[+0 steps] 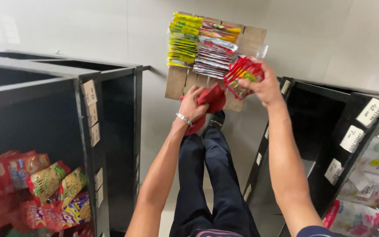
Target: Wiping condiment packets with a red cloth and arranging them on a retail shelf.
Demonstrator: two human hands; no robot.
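Observation:
My right hand [266, 85] grips a bundle of red snack packets [243, 75] and holds it over the right side of a flattened cardboard box [177, 81] on the floor. My left hand [192, 104] clutches a red cloth [212, 100] at the box's near edge. A silver bracelet sits on my left wrist. On the cardboard lie a stack of yellow-green packets [183, 39] and a stack of red and white packets [213, 57].
A black shelf unit [110, 145] on the left holds red and yellow snack bags [51, 188]. Another black shelf [325, 145] on the right carries white price tags and wrapped goods [373, 175]. My legs in dark trousers [209, 175] stand between them on pale floor.

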